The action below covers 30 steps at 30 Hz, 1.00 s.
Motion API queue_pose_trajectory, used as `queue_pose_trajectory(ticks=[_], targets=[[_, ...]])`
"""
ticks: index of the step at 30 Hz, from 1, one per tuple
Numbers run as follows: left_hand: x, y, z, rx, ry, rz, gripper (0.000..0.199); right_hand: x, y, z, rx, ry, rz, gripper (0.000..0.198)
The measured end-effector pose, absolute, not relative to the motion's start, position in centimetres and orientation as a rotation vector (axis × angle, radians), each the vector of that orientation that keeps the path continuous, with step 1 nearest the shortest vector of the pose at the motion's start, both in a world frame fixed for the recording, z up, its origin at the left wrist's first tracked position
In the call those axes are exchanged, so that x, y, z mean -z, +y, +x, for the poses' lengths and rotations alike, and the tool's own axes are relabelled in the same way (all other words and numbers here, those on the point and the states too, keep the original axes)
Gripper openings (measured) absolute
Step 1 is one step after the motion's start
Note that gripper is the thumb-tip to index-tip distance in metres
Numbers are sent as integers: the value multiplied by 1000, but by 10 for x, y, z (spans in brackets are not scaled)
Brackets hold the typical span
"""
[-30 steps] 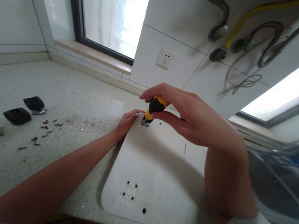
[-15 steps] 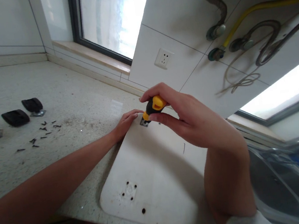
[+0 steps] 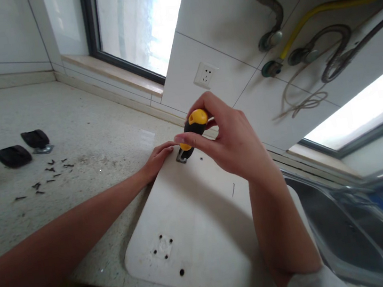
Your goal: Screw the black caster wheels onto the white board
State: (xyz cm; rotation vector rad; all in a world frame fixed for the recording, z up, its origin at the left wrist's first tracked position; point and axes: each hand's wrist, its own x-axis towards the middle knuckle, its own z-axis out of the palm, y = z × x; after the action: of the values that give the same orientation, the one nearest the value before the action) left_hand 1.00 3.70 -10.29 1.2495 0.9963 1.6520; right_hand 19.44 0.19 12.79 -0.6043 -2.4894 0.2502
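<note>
From the head view, I see the right hand [image 3: 232, 140] wrapped around the screwdriver [image 3: 193, 125]: its grip is closed, thumb across the handle's lower part, fingers curled behind. Just now the handle has swung more upright and the thumb has slid across it, so the yellow end shows more plainly. The lower end is down at the metal bracket [image 3: 181, 159], near the far corner of the white panel [image 3: 204, 236] — the tip itself I can't make out. I take that as a fresh turn at the same spot, with work on this bracket not yet finished.

The left hand [image 3: 160, 157] lies along the panel's edge just beside the bracket; whether its grip truly clasps the board, I cannot tell. The panel lies flat on the table [image 3: 76, 110], its near-end holes bare — loose screws [image 3: 50, 169] and black pieces [image 3: 13, 156] sit off to the left.
</note>
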Motion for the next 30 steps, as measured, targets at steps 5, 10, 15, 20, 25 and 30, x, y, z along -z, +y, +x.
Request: queue_pose_trajectory(ticks=[5, 10, 15, 20, 25, 30], targets=[[100, 35, 9, -1622, 977, 1316, 48, -130, 18, 201, -755, -2669, -117, 28], [100, 35, 9, -1620, 994, 1256, 47, -129, 13, 197, -552, -2605, -400, 23], [102, 37, 10, -1632, 994, 1258, 42, -121, 4, 191, -235, -2521, -578, 24], [102, 37, 7, -1628, 994, 1330, 43, -115, 9, 190, -336, -2382, -538, 27], [70, 39, -15, -1429, 1191, 1726, 42, -134, -14, 196, -250, -2035, -439, 22], [25, 12, -91, -1098, 1782, 1879, 27, -153, -54, 206, -144, -1931, -415, 16]])
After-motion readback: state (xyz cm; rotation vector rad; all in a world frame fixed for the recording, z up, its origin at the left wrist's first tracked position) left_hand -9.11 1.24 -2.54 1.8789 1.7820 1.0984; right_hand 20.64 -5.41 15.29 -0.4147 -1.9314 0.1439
